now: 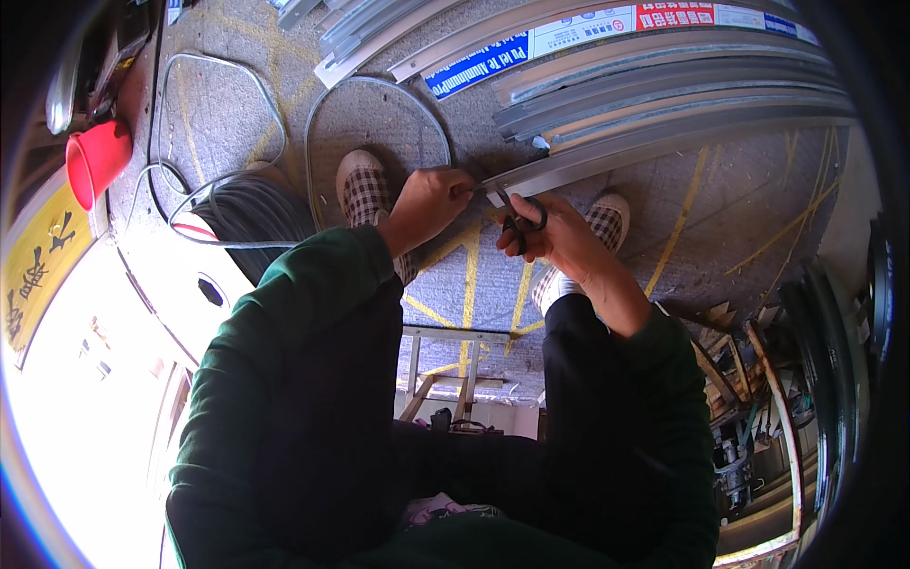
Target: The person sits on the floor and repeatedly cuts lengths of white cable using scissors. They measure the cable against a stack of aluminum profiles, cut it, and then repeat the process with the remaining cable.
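Note:
My left hand (431,197) pinches the near end of a long grey aluminium profile (607,156) where a thin grey rubber strip (379,85) meets it. That strip loops over the floor above my left shoe (363,185). My right hand (559,232) grips black-handled scissors (519,216), whose blades point up-left at the profile's end, right beside my left fingertips. Both forearms wear dark green sleeves. My right shoe (607,216) shows just behind the right hand.
A stack of aluminium profiles (664,85) lies across the top right. A black coil of strip (251,213) sits left of my foot, and a red cup (95,156) stands far left. Yellow lines mark the grey floor (749,199). Clutter fills the lower right.

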### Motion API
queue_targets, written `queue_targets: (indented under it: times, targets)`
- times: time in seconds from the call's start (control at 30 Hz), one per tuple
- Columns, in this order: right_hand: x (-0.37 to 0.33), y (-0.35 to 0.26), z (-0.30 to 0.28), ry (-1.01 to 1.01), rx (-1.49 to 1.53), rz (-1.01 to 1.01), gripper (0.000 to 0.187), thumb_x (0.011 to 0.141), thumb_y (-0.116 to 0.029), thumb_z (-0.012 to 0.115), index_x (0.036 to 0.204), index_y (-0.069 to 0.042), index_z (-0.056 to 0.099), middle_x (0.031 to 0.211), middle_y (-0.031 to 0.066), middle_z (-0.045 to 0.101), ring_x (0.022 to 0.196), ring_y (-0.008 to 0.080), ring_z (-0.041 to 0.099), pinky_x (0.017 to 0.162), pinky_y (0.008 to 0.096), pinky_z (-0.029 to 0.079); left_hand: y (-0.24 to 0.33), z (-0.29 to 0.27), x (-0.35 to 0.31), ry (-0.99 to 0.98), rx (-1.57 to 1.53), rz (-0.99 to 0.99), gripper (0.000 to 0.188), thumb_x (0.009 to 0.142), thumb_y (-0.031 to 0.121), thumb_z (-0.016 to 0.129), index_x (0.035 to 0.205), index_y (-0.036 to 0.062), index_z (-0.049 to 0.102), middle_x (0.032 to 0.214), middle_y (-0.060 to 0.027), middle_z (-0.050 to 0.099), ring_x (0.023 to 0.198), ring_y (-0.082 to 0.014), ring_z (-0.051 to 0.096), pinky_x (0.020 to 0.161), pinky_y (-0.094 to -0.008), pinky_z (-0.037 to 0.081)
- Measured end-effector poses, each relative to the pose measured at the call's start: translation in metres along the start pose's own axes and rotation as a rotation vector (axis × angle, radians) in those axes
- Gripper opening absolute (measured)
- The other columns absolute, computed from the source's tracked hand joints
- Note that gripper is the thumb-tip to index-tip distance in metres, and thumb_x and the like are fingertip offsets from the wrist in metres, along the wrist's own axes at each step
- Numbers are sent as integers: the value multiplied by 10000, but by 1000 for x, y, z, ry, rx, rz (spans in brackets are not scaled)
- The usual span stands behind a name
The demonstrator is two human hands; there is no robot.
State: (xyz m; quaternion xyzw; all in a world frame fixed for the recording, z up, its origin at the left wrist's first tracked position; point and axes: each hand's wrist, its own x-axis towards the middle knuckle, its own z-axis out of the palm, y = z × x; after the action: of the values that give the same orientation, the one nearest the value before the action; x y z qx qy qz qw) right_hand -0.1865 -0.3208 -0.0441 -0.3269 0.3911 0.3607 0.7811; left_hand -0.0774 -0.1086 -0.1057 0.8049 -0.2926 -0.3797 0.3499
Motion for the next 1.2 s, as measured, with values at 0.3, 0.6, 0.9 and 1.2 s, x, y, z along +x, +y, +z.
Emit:
queue_targets:
  times: [0.3,0.6,0.9,1.2]
  targets:
    - [1,3,-4,-18,29,-20,443,1020,-431,562,1029,5,638,833,127,715,683,147,700,559,231,534,1,4,3,26,-7,10,135,834,119,748,914,12,724,810,-140,682,706,-261,693,648,-358,544]
    - [5,7,-5,-33,77,-30,468,969,-468,634,997,-1,635,820,131,732,682,167,735,520,219,567,3,8,2,15,-108,-48,95,824,102,706,849,10,704,802,-167,667,730,-348,676,669,-427,537]
    - [12,13,-10,-61,150,-24,466,970,-448,639,1011,16,637,821,129,729,677,158,731,511,208,570,9,7,4,69,27,75,73,829,78,694,863,14,699,796,-165,643,726,-356,663,655,-424,524]
    - [13,12,-6,-46,145,-2,415,1010,-393,596,1006,20,630,821,127,708,651,136,682,511,210,516,9,10,7,73,63,42,90,836,101,709,875,21,702,808,-162,648,731,-353,665,656,-424,523]
